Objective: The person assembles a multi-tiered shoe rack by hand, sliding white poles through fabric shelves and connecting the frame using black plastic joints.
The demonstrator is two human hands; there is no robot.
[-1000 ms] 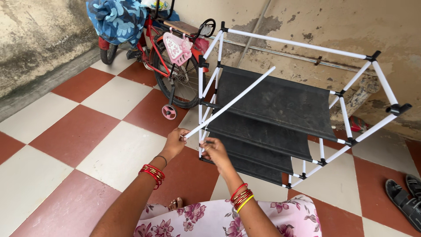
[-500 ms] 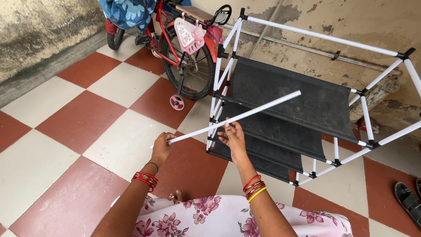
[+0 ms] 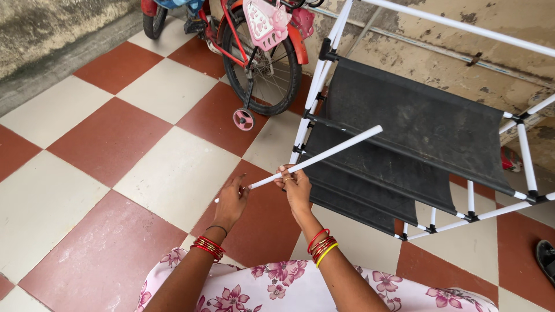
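A loose white tube point(image 3: 324, 155) is held slanted above the checkered floor point(image 3: 115, 138), its far end raised in front of the black fabric shelves of a white-framed rack point(image 3: 416, 127). The right hand point(image 3: 296, 186) is closed around the tube, fingers curled over it. The left hand point(image 3: 232, 199) is half open at the tube's near end, fingers loosely bent; contact there is likely, but a firm grasp cannot be told. A red child's bicycle point(image 3: 260, 52) is parked by the far wall.
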